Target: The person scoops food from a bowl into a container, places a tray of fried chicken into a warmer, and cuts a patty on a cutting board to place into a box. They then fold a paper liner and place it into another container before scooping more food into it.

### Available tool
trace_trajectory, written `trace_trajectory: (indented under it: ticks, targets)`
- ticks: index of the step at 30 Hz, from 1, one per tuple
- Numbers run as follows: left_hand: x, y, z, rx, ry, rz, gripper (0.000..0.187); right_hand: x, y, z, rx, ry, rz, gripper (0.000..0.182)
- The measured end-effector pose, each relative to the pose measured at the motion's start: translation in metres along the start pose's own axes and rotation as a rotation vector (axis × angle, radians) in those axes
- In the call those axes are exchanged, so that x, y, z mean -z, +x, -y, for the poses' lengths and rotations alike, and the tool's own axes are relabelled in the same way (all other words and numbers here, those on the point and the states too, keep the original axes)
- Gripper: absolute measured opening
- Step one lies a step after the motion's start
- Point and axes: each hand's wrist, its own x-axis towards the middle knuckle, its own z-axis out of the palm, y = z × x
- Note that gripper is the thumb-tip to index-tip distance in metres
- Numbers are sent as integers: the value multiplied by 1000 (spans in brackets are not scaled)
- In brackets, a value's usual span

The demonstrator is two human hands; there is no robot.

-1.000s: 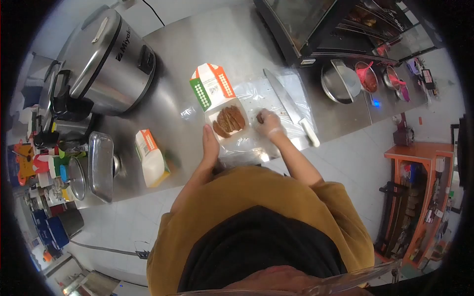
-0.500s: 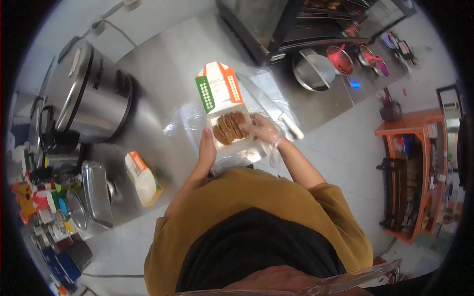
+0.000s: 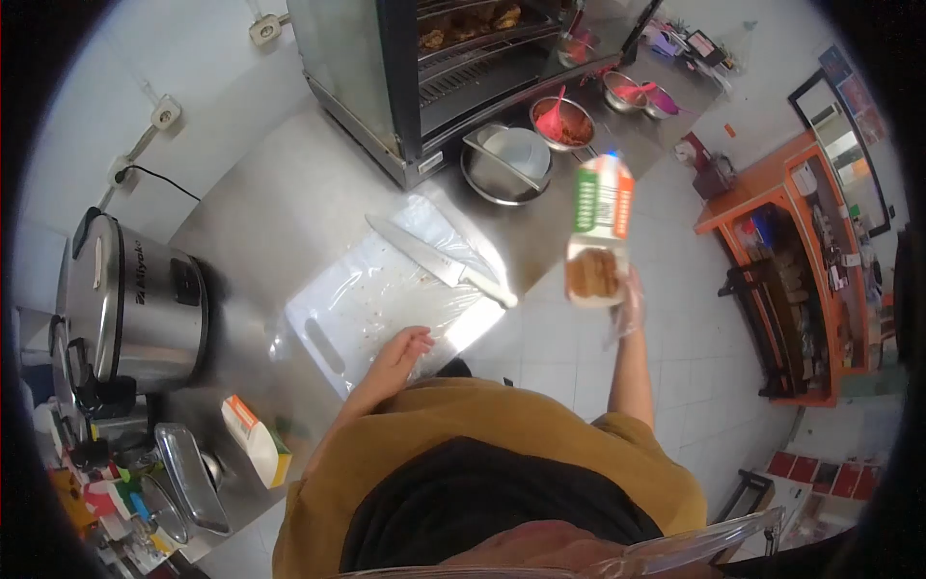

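head: cardboard box (image 3: 603, 214), brown slices (image 3: 593, 274)

A single camera worn on the person's head looks forward and steeply down, so that the mustard shirt (image 3: 502, 415) fills much of the bottom, close to the lens. The steel surface (image 3: 280, 174) runs slantwise across the middle, seen from above, with the cutting board (image 3: 338, 309) near the centre. Farther off come the glass-sided cabinet (image 3: 352, 77) at the top, the wall (image 3: 164, 58) at upper left and the orange shelf unit (image 3: 757, 183) at right. The very wide lens bends straight edges inside a dark round border; small items (image 3: 106, 502) squeezed along the lower left rim are hard to make out.
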Motion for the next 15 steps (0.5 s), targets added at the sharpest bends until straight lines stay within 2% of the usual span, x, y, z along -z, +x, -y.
trace_trajectory:
  ticks: [3,6,9,12,14,15]
  targets:
    - [-1,-2,-1,48,31,-74,33,16,52,6,-41,-26,-87,53]
    - [1,-7,-4,103,27,-159,32,-5,104,-8,-65,-71,-227,48]
    - [2,-20,4,123,29,-276,32,-14,171,-55,-138,180,-159,42]
    - [3,-44,7,163,56,-418,31,-11,236,-98,-195,-146,-165,37]
    - [4,-64,10,196,48,-521,30,-28,213,-84,32,-649,-182,35]
    - [3,-77,12,209,27,-579,29,-42,201,-84,102,-719,-355,35]
